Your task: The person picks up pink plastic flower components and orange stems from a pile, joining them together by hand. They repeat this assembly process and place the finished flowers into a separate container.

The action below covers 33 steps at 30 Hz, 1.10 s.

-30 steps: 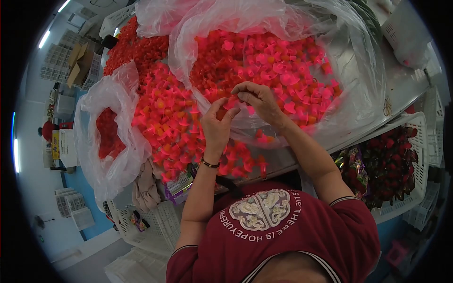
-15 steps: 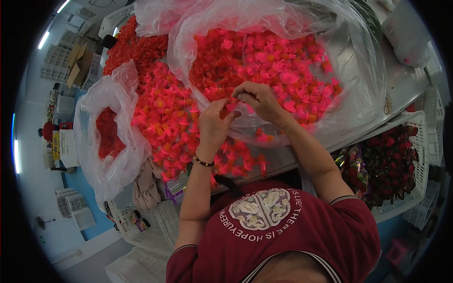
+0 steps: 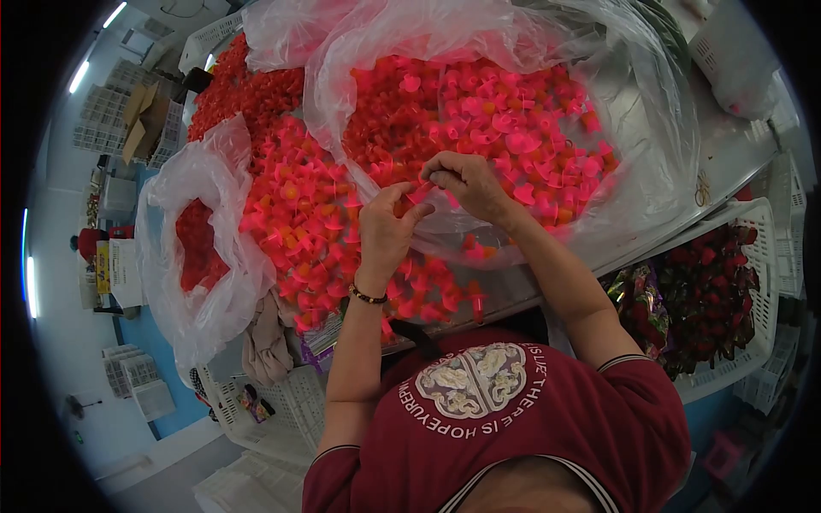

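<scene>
My left hand point(image 3: 386, 224), with a beaded bracelet on its wrist, is closed on a small pink plastic piece point(image 3: 419, 191). Close beside it on the right, my right hand point(image 3: 469, 184) pinches at the same piece, its thumb and fingertips together. Both hands are over the near edge of an open clear plastic bag point(image 3: 650, 171) that holds pink and red pieces point(image 3: 513, 128). More loose pink pieces point(image 3: 299, 205) with orange parts lie on the metal table to the left of my left hand.
A second plastic bag point(image 3: 158, 248) with red pieces stands at the left. At the right is a white crate point(image 3: 764, 282) of dark red flowers point(image 3: 705, 291). Another white crate point(image 3: 295, 406) sits below the table's left edge. A beige cloth point(image 3: 267, 346) hangs nearby.
Both hands stay in nearly the same place, with only slight shifts of the fingers around the small pink piece.
</scene>
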Motion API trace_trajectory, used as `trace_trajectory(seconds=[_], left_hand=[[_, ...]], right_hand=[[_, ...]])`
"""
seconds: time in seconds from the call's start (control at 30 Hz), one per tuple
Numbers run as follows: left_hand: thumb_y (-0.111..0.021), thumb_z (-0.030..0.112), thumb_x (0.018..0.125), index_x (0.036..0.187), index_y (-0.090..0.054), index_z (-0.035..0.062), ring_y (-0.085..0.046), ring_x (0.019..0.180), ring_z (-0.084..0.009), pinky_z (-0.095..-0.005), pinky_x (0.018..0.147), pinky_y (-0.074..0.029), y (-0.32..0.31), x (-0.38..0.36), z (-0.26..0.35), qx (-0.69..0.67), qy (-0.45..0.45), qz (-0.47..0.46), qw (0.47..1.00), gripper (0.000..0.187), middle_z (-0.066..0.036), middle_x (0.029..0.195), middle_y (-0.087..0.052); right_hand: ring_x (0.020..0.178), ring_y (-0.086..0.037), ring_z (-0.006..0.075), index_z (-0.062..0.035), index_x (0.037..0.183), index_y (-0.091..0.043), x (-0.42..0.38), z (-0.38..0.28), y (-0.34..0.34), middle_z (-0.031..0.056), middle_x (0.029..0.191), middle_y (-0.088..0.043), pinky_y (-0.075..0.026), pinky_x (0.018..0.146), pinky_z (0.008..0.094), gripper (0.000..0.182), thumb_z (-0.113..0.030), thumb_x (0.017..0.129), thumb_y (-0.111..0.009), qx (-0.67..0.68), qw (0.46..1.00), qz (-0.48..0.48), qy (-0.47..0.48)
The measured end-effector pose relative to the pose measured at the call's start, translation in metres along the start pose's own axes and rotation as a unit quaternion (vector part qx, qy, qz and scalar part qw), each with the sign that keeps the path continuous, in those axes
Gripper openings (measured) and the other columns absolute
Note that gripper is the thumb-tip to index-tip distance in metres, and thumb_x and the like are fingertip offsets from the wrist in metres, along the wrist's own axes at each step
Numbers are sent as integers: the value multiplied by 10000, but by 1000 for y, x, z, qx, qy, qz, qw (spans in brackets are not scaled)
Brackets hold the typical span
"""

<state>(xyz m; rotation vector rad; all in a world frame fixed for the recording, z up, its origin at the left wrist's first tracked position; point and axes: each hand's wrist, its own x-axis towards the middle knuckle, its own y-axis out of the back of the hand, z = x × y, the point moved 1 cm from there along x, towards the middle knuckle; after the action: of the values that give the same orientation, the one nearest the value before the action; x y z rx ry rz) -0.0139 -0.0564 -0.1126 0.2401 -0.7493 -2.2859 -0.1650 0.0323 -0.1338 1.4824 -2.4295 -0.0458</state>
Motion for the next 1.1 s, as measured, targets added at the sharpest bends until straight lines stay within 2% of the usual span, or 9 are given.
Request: trace_trajectory(seconds=[0.23, 0.3, 0.37, 0.43, 0.53, 0.7, 0.83, 0.93, 1.1], left_hand=[[-763, 153, 704, 983, -636, -23, -519, 620, -215, -337, 586, -426, 0, -2, -6, 28, -41, -4, 999, 354, -111, 746, -586], [-761, 141, 701, 979, -634, -23, -521, 621, -217, -335, 582, -425, 1, -2, -4, -17, -32, -5, 999, 346, -114, 742, -582], [-758, 128, 698, 974, -632, -23, -523, 623, -218, -333, 579, -423, 5, -2, 1, -60, -21, -2, 998, 339, -116, 739, -578], [-756, 113, 697, 962, -632, -22, -533, 629, -218, -330, 585, -433, 9, 2, 10, 28, -59, -1, 998, 322, -120, 751, -589], [-757, 125, 699, 962, -631, -20, -554, 654, -219, -329, 606, -450, 7, 2, 9, 45, -67, 4, 997, 326, -131, 786, -604], [-757, 97, 707, 985, -624, -18, -584, 709, -214, -319, 651, -474, 6, 2, 11, 26, -111, 35, 993, 329, -132, 855, -627], [-755, 51, 717, 1029, -622, -14, -591, 748, -160, -293, 678, -482, 14, 4, 9, -69, -89, 23, 993, 345, -110, 914, -646], [-739, 28, 731, 1059, -619, -14, -575, 750, -122, -271, 665, -481, 21, 1, 15, -34, -27, -30, 999, 352, -98, 944, -644], [-715, -5, 742, 1068, -620, -16, -566, 724, -123, -271, 632, -474, 16, 0, 9, -61, -93, -19, 994, 340, -87, 888, -621]], right_hand=[[721, -543, 91, 6, 903, -607, -1, 16, -10, 50, 798, -608, -450, 629, 267, 101, 31, 836, -535, -57, 994, -17, 96], [723, -526, 96, 7, 894, -604, 0, 19, -8, 33, 780, -583, -446, 643, 263, 96, 37, 834, -536, 129, 988, -70, -36], [722, -517, 94, 5, 901, -604, -1, 15, -10, 20, 781, -575, -439, 648, 255, 100, 36, 842, -530, 140, 987, -59, -44], [721, -508, 92, 3, 909, -603, -2, 11, -12, 6, 782, -568, -433, 654, 247, 103, 35, 850, -524, 148, 986, -50, -52], [717, -487, 76, -4, 916, -597, -4, 10, -14, -16, 787, -557, -410, 645, 225, 99, 14, 878, -507, 27, 999, -22, 40], [673, -454, 79, -15, 891, -578, -2, 4, -18, -12, 732, -506, -385, 616, 219, 112, -57, 927, -480, 221, 974, -9, -53], [661, -428, 75, -26, 850, -555, 0, 7, -15, -23, 705, -461, -372, 603, 224, 161, -128, 955, -487, 162, 984, 17, -68], [637, -387, 84, -6, 775, -491, -1, 12, -11, -20, 660, -412, -363, 568, 270, 255, -182, 959, -510, 71, 996, -30, -32], [622, -362, 94, -2, 729, -442, 0, 10, -7, -8, 647, -373, -341, 540, 281, 370, -275, 972, -498, 121, 990, -66, -33]])
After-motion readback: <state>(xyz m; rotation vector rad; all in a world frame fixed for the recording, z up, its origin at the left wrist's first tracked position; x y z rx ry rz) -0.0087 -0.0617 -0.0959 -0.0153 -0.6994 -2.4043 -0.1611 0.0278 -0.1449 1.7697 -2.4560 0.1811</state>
